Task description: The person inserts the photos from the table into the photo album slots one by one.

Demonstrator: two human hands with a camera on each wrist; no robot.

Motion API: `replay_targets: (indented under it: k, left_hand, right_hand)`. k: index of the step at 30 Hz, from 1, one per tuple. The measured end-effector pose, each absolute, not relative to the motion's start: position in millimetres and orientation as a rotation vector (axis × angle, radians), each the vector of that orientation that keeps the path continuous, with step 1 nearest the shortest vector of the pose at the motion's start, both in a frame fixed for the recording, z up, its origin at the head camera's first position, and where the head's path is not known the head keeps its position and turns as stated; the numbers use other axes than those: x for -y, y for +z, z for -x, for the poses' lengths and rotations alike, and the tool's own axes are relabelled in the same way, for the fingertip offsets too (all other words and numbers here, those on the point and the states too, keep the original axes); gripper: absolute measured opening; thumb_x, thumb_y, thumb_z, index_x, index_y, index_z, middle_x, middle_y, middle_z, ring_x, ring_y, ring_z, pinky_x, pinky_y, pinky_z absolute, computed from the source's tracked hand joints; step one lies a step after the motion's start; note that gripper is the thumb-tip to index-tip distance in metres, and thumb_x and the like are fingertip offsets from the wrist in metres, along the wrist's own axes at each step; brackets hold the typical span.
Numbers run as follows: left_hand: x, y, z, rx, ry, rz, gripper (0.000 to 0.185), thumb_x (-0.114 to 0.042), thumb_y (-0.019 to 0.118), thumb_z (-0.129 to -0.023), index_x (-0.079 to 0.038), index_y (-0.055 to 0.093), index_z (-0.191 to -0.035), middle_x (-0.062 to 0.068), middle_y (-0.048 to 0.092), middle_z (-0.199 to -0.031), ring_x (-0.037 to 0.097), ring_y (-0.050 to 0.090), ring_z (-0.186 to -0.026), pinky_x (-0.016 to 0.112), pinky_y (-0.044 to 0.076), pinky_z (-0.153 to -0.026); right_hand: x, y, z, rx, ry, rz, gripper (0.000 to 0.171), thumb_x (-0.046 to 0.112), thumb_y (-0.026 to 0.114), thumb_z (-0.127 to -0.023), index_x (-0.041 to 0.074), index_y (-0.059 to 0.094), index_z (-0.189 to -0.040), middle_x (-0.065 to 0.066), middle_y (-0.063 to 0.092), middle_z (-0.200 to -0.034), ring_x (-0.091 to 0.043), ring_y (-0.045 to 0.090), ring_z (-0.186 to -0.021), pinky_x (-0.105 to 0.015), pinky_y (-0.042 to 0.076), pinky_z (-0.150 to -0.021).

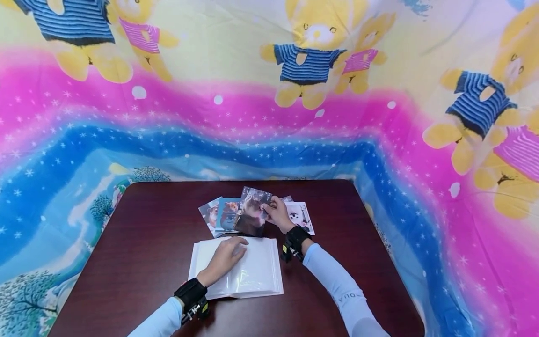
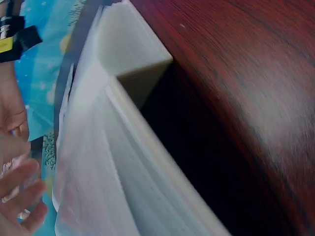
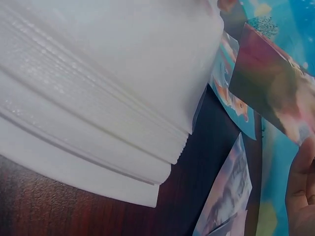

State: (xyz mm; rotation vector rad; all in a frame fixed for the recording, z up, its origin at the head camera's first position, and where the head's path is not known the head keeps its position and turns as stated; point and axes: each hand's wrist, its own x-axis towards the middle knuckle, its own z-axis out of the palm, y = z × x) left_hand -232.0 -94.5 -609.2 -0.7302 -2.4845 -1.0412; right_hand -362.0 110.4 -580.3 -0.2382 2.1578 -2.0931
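Observation:
A photo album (image 1: pixel 258 269) with clear page sleeves lies spread open near the middle of the table, its pages blank white. My left hand (image 1: pixel 224 259) rests over the left page, fingers extended toward the top edge and holding nothing. Beyond the album, my right hand (image 1: pixel 279 215) pinches a brownish-pink picture card (image 1: pixel 251 213) by its right edge between thumb and fingers. In the right wrist view, the picture card (image 3: pixel 275 83) stands raised and tilted, the right hand (image 3: pixel 301 189) at its lower corner. The left wrist view shows the album's pages (image 2: pixel 83 152) fanned along its edge.
Behind the album lie a blue picture card (image 1: pixel 228 216), a pinkish card (image 1: pixel 209 215) at its left and a white card (image 1: pixel 300 216) with a cartoon face at the right. The dark wooden table (image 1: pixel 147 262) meets a bear-print curtain (image 1: pixel 252 135) at the back and sides.

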Motion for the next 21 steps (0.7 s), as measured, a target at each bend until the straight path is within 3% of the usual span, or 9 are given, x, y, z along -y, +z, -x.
replay_targets:
  k: [6, 10, 17, 21]
  left_hand:
    - [95, -616, 233, 2.497, -0.668, 1.038, 0.025, -0.012, 0.076, -0.086, -0.004, 0.069, -0.109, 0.026, 0.062, -0.123, 0.044, 0.055, -0.121, 0.062, 0.041, -0.099]
    - [94, -619, 233, 2.598, -0.537, 1.084, 0.031, -0.018, 0.072, -0.090, -0.005, 0.067, -0.118, 0.032, 0.052, -0.135, 0.048, 0.046, -0.129, 0.064, 0.034, -0.103]
    - [92, -620, 229, 2.680, -0.478, 1.080, 0.031, -0.019, 0.068, -0.092, -0.006, 0.067, -0.120, 0.033, 0.050, -0.137, 0.046, 0.044, -0.132, 0.065, 0.031, -0.106]
    - [92, -620, 228, 2.679, -0.489, 1.064, 0.029, -0.019, 0.069, -0.092, -0.006, 0.067, -0.118, 0.031, 0.053, -0.135, 0.046, 0.045, -0.131, 0.066, 0.031, -0.106]
  right_hand:
    - [-104, -579, 369, -2.143, -2.091, 0.253, 0.015, 0.004, 0.057, -0.100, -0.002, 0.044, -0.096, -0.005, 0.052, -0.079, -0.026, 0.056, -0.062, -0.057, 0.053, -0.069]
    - [-101, -581, 373, -2.139, -2.103, 0.224, 0.011, 0.004, 0.057, -0.100, -0.002, 0.048, -0.098, -0.005, 0.053, -0.080, -0.025, 0.057, -0.063, -0.064, 0.051, -0.075]
    - [-95, -588, 372, -2.112, -2.114, 0.104, 0.009, 0.002, 0.059, -0.098, 0.001, 0.049, -0.098, -0.003, 0.050, -0.078, -0.021, 0.054, -0.061, -0.050, 0.055, -0.068]
    - [-94, -591, 371, -2.102, -2.116, 0.098, 0.012, 0.002, 0.057, -0.099, -0.001, 0.047, -0.101, -0.003, 0.046, -0.080, -0.019, 0.054, -0.065, -0.048, 0.057, -0.069]
